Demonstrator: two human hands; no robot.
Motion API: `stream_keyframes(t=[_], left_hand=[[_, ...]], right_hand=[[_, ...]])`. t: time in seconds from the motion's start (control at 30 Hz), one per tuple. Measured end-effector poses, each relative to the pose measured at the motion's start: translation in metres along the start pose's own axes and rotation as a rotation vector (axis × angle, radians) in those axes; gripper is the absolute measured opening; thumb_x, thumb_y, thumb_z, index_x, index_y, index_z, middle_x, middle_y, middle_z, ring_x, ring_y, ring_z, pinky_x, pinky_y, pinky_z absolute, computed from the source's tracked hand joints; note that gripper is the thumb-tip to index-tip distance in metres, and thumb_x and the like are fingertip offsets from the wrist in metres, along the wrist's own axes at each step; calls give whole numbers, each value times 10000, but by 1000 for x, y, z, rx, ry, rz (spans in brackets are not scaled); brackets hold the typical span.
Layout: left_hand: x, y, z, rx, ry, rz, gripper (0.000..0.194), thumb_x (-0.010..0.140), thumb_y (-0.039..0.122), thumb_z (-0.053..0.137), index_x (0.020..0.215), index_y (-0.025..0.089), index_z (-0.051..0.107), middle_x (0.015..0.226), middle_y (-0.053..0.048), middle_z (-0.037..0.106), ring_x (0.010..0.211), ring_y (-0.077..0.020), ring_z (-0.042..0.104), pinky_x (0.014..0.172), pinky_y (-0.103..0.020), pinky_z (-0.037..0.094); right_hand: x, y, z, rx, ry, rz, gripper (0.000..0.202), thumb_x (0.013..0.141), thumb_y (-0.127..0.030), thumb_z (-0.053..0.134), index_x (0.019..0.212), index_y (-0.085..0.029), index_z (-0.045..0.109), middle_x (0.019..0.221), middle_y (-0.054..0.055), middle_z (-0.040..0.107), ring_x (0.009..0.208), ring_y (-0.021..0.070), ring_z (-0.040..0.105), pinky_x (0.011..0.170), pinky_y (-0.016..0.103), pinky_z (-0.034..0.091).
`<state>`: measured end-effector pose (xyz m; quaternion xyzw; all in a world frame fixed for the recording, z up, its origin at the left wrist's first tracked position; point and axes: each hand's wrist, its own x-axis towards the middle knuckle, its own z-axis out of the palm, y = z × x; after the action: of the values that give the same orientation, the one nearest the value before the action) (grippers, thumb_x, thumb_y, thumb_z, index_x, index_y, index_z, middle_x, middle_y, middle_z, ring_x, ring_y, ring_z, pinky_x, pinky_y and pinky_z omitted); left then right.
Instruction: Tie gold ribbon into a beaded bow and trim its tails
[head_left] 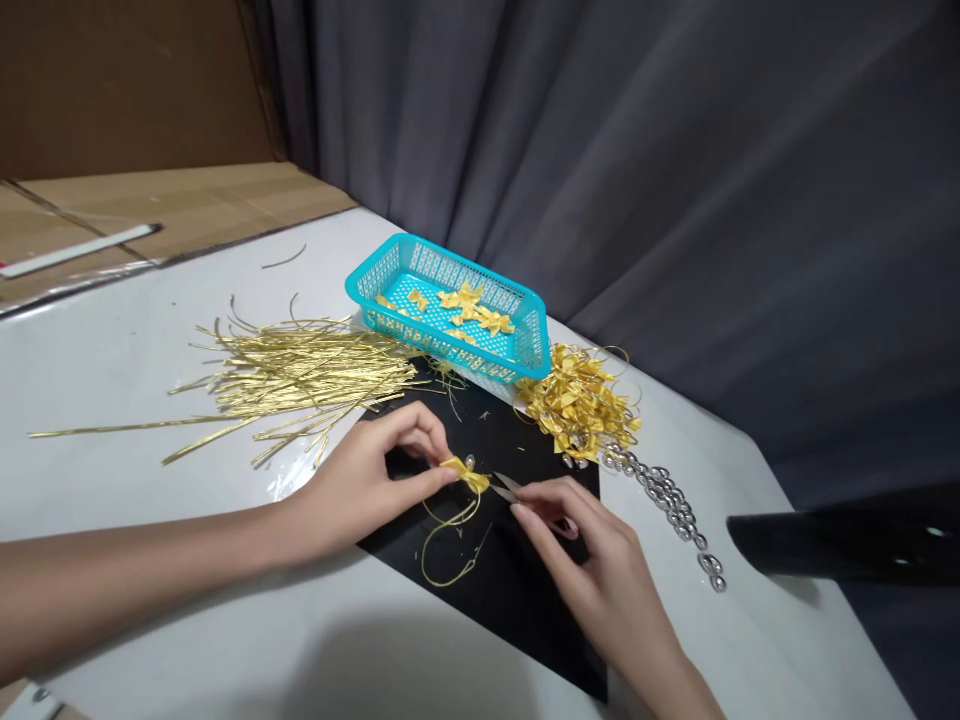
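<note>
Between thumb and fingertips, my left hand (390, 460) pinches a small yellow bow (472, 475). A looped gold cord (426, 560) hangs from the bow over a black sheet (450, 550). My right hand (581, 540) holds small scissors (506, 488), their blades parted and pointing at the right side of the bow. Tiny cord snippets lie scattered on the sheet. Behind my left hand is a bundle of gold cords (315, 370). Beyond my right hand sits a pile of yellow bows with gold cords (581, 400).
A turquoise basket (536, 345) with several yellow bows inside stands at the back of the white table (217, 640). Silvery oval beads (671, 505) trail to the right, near a dark object (832, 545). Cardboard (210, 205) lies at the left back, a grey curtain (637, 180) behind.
</note>
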<state>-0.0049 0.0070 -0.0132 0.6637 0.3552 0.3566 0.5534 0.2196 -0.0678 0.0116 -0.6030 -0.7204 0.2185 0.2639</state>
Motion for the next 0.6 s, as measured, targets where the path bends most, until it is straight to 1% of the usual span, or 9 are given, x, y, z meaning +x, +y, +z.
stream_keyframes(t=[0.1, 0.17, 0.27, 0.47, 0.6], left_hand=[[-3, 1, 4, -122, -72, -83, 168, 860, 249, 663, 858, 198, 503, 809, 33, 663, 768, -113, 608, 720, -230, 463], [-5, 1, 6, -182, -105, -115, 183, 856, 251, 670, 864, 199, 495, 797, 41, 659, 740, -104, 592, 691, -220, 453], [-7, 1, 8, -221, -125, -137, 192, 855, 257, 676, 864, 201, 492, 779, 52, 646, 724, -96, 579, 673, -209, 439], [-8, 1, 9, -236, -146, -159, 201, 846, 262, 686, 859, 199, 496, 751, 60, 612, 723, -90, 582, 660, -198, 424], [-10, 2, 10, -219, -146, -154, 189, 849, 246, 674, 846, 196, 492, 740, 62, 596, 711, -89, 583, 655, -198, 424]], right_hand=[[-5, -16, 15, 216, 24, 121, 166, 907, -354, 580, 936, -205, 646, 769, 21, 662, 682, 144, 635, 619, 215, 510], [-7, -22, 22, 289, 14, 204, 200, 891, -379, 585, 900, -194, 661, 706, 17, 648, 622, 139, 615, 565, 210, 492], [-8, -23, 26, 316, 1, 259, 234, 891, -388, 561, 841, -185, 668, 681, 22, 633, 586, 136, 580, 530, 219, 460], [-6, -26, 21, 337, -29, 368, 308, 883, -433, 528, 761, -173, 640, 593, 6, 571, 517, 121, 494, 464, 213, 387], [-3, -27, 23, 342, -46, 379, 306, 840, -441, 553, 781, -164, 669, 650, 29, 614, 506, 115, 480, 455, 214, 366]])
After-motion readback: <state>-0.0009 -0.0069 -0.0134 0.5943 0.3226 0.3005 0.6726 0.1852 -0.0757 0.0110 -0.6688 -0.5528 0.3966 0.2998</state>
